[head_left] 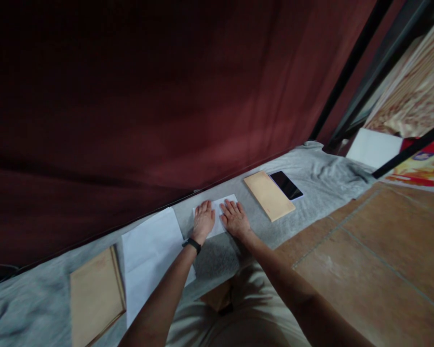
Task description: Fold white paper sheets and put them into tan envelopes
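Note:
A small white sheet of paper point(220, 228), which looks folded, lies on the grey cloth in front of me. My left hand point(204, 219) rests flat on its left part, fingers stretched out. On its right part my right hand point(235, 220) lies palm down with the fingers spread. Both hands press on the paper and cover much of it. Larger white sheets point(148, 262) lie to the left, partly under my left forearm. To the right of my hands is a tan envelope point(269, 195), lying flat.
A dark-screened phone point(286, 185) lies beside the envelope. At the far left is a stack of larger tan envelopes point(96, 296). The grey cloth point(321, 168) covers a narrow bench along a dark red curtain point(188, 111). Tiled floor point(365, 246) lies at the right, near black poles point(350, 67).

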A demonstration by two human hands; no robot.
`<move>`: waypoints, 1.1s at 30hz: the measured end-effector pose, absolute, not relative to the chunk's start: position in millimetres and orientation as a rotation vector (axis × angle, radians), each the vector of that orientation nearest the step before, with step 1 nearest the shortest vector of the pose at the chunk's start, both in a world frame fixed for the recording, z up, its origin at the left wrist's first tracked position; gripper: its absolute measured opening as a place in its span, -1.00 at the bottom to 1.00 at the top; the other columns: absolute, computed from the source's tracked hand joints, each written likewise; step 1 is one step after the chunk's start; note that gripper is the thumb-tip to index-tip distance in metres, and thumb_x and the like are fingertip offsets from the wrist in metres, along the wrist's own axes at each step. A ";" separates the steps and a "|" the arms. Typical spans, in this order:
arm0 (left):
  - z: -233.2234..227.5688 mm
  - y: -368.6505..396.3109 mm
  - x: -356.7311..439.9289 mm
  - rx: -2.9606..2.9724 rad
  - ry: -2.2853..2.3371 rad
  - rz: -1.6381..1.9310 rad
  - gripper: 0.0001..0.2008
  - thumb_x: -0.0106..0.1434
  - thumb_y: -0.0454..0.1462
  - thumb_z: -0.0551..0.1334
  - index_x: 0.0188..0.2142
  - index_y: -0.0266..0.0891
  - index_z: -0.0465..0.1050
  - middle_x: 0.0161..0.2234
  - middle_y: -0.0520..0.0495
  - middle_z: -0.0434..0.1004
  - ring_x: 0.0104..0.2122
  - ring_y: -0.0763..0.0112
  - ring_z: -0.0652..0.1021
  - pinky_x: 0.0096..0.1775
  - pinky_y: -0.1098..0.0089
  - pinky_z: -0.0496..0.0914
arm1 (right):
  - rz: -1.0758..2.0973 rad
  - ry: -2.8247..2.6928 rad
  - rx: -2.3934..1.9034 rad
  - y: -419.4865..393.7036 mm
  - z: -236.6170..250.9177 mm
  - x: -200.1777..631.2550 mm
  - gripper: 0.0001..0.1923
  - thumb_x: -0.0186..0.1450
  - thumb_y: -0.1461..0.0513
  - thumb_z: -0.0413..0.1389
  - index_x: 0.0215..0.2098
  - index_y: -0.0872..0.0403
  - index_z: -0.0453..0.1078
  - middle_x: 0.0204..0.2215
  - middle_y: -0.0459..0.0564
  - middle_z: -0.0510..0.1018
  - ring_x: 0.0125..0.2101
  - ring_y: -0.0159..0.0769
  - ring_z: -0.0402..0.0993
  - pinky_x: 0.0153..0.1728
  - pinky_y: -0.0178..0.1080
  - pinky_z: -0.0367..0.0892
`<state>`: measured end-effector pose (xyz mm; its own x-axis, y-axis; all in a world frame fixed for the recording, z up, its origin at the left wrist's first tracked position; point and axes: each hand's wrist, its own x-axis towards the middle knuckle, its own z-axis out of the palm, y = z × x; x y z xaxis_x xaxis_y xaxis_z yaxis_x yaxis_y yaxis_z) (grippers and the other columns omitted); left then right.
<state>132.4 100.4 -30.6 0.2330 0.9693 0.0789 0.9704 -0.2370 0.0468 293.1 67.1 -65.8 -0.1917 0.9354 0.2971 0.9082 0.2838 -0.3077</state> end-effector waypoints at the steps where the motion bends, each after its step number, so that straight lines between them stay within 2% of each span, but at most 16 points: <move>1: -27.4 103.6 132.7 -2.462 -1.922 -0.129 -0.52 0.47 -0.25 -0.04 0.31 -0.34 0.27 0.28 -0.32 0.37 0.26 0.09 0.37 0.28 0.10 0.19 | 0.086 -2.134 -1.657 67.0 -65.8 292.9 -0.49 0.50 0.10 -0.02 0.37 0.03 0.26 0.38 0.11 0.26 0.35 -0.03 0.20 0.38 0.09 -0.06; 7: -12.8 117.2 128.6 -2.541 -1.905 -0.059 -0.61 0.44 -0.22 0.05 0.16 -0.33 0.39 0.13 -0.32 0.46 0.13 0.03 0.43 0.16 0.12 0.26 | 0.089 -2.124 -1.664 64.6 -63.4 293.5 -0.49 0.51 0.09 -0.05 0.37 0.04 0.25 0.38 0.10 0.26 0.36 -0.04 0.18 0.39 0.07 -0.08; 13: -4.8 139.7 119.7 -2.581 -2.011 -0.033 -0.64 0.34 -0.17 0.25 0.08 -0.22 0.41 0.10 -0.23 0.48 0.10 0.11 0.45 0.09 0.21 0.29 | 0.107 -2.147 -1.649 64.5 -61.5 295.6 -0.48 0.51 0.09 -0.06 0.37 0.05 0.25 0.39 0.11 0.24 0.36 -0.05 0.18 0.39 0.05 -0.11; 19: 4.3 153.6 119.9 -2.613 -2.110 -0.001 -0.71 0.24 -0.18 0.35 -0.09 -0.26 0.50 -0.03 -0.21 0.57 0.01 0.14 0.51 0.02 0.27 0.33 | 0.149 -2.140 -1.650 66.6 -60.9 297.2 -0.49 0.50 0.10 -0.03 0.36 0.04 0.27 0.39 0.13 0.25 0.36 -0.06 0.18 0.39 0.05 -0.11; 23: 12.3 154.8 119.2 -2.629 -2.146 0.012 -0.79 0.21 -0.22 0.36 -0.20 -0.29 0.54 -0.11 -0.22 0.61 -0.05 0.15 0.55 -0.05 0.31 0.36 | 0.190 -2.118 -1.616 67.5 -59.0 298.9 -0.52 0.49 0.15 -0.03 0.32 0.06 0.31 0.34 0.14 0.33 0.35 -0.12 0.20 0.38 0.03 -0.07; 28: 27.0 144.9 114.2 -2.668 -2.130 -0.055 -0.83 0.29 -0.26 0.28 -0.14 -0.23 0.55 -0.22 -0.05 0.66 -0.21 0.31 0.61 -0.17 0.39 0.39 | 0.191 -2.055 -1.576 65.1 -56.1 302.3 -0.48 0.44 0.24 -0.03 0.35 0.13 0.26 0.31 0.18 0.38 0.32 -0.14 0.25 0.36 0.01 0.05; 31: 41.5 134.5 111.6 -2.689 -2.048 -0.142 -0.84 0.31 -0.28 0.26 -0.12 -0.20 0.54 -0.19 -0.05 0.67 -0.19 0.29 0.62 -0.13 0.37 0.40 | 0.137 -1.962 -1.572 68.3 -45.5 306.8 -0.38 0.38 0.34 -0.07 0.40 0.21 0.15 0.34 0.23 0.31 0.33 -0.16 0.22 0.32 -0.05 0.16; 33: 55.9 125.6 110.4 -2.699 -1.962 -0.208 -0.84 0.32 -0.28 0.25 -0.11 -0.17 0.53 -0.15 -0.09 0.67 -0.13 0.25 0.62 -0.04 0.31 0.39 | 0.082 -1.920 -1.567 74.8 -28.9 310.8 -0.35 0.35 0.38 -0.10 0.42 0.26 0.11 0.38 0.25 0.24 0.37 -0.14 0.14 0.33 -0.05 0.13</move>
<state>110.4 125.6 55.9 0.3105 0.9504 -0.0184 0.9255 -0.2978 0.2341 310.8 74.8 -28.9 -0.0742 0.8956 0.4387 0.8550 0.2836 -0.4342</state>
